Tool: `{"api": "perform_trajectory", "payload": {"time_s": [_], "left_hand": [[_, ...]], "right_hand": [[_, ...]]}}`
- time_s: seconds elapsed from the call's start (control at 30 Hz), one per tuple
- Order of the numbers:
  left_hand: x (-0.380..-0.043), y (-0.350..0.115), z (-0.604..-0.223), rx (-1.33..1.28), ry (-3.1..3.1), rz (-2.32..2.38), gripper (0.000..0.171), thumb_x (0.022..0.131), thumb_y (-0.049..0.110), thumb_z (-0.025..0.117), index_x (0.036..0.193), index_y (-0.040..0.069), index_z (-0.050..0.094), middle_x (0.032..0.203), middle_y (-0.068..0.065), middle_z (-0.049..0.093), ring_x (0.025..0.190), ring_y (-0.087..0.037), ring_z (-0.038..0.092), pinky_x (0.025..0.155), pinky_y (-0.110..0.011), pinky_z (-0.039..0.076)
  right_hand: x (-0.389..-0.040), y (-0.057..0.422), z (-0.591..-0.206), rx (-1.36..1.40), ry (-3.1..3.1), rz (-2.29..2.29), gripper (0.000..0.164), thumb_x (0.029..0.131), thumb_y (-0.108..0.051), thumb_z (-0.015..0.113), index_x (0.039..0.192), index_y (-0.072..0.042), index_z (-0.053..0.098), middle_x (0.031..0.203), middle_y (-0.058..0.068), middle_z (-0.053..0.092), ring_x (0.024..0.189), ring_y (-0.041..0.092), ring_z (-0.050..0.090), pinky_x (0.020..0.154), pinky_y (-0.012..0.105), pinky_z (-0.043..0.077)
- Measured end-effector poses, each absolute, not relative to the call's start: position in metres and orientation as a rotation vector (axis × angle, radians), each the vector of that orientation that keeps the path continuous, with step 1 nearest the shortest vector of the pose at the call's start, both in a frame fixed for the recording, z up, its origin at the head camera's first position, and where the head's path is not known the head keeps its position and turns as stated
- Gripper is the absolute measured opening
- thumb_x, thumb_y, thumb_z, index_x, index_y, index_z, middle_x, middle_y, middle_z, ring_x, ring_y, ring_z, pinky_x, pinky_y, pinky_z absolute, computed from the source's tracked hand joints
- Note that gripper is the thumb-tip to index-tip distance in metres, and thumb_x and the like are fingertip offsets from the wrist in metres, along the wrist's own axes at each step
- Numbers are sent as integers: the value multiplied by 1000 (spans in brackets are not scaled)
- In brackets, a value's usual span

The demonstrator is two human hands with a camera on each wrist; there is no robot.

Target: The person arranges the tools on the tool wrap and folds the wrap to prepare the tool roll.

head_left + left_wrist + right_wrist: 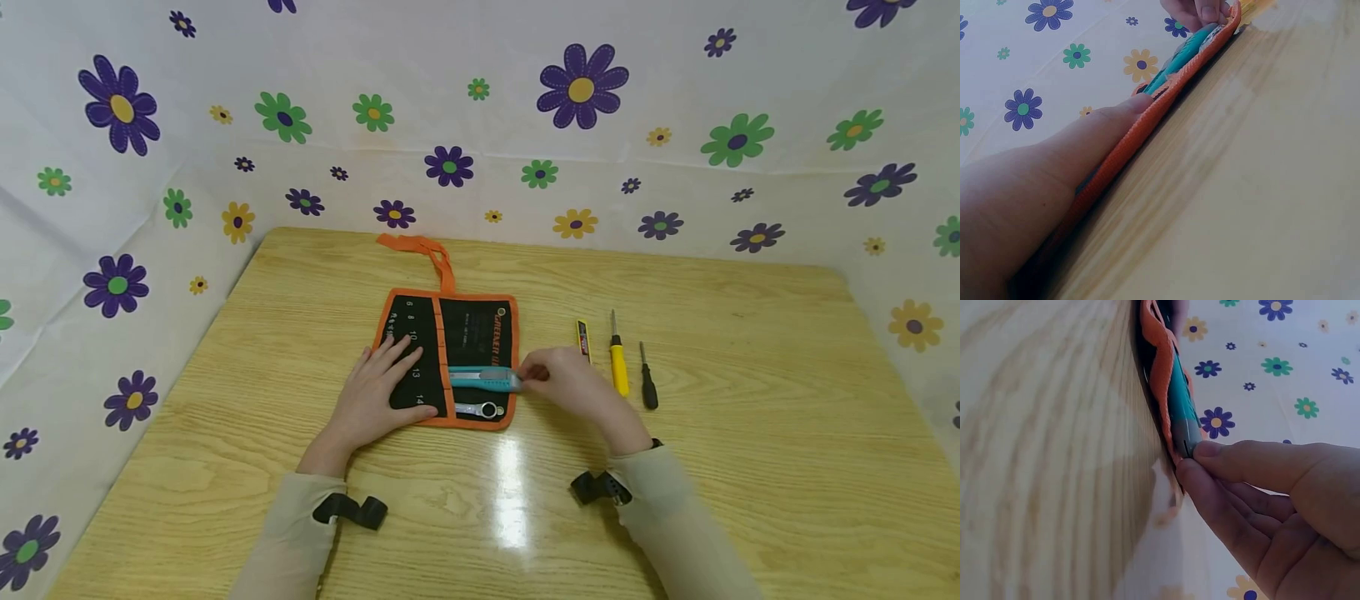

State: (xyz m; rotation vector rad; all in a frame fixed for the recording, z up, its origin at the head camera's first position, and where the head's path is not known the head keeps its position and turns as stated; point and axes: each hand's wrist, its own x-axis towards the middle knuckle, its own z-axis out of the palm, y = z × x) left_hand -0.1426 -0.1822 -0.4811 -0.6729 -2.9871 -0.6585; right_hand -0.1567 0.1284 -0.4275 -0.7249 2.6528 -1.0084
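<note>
A black tool pouch with orange edging lies flat on the table, its row of pockets numbered along the left part. My left hand rests on the pocket side with its fingers spread, the thumb along the lower pockets. A teal utility knife sits partly in one pocket, its left part hidden inside. My right hand pinches the knife's grey end between thumb and fingertips at the pouch's right edge, as the right wrist view shows close up. Below the knife, a wrench shows its ring end out of another pocket.
Right of my right hand lie a yellow-handled screwdriver and a black-handled screwdriver. A small yellow-and-black pack lies beside them, partly covered by that hand. An orange strap trails from the pouch's far edge. Flowered cloth surrounds the table.
</note>
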Motion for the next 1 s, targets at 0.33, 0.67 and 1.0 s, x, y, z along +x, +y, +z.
{"api": "perform_trajectory", "payload": {"time_s": [0.33,0.67,1.0], "left_hand": [[-143,-181,-480,-677,-2996,-660,95,74,65,69,149,16,37,156,-6,24,144,-29,12,115,-48,5],[-142,-181,-480,-677,-2991,-660,94,74,65,69,148,16,38,156,-7,25,144,-28,13,116,-48,5],[-142,-181,-477,-671,-3008,-660,95,74,66,68,149,16,37,156,-7,24,144,-29,12,116,-48,4]], "right_hand": [[-153,117,-427,-716,2663,-968,13,89,-6,67,100,-4,73,93,3,70,83,14,64,73,29,54],[-148,104,-426,-715,2626,-974,22,89,-1,65,110,2,69,102,10,69,90,19,65,75,27,54],[-146,92,-432,-691,2701,-952,24,89,1,65,112,2,69,103,11,68,90,19,65,75,27,54]]}}
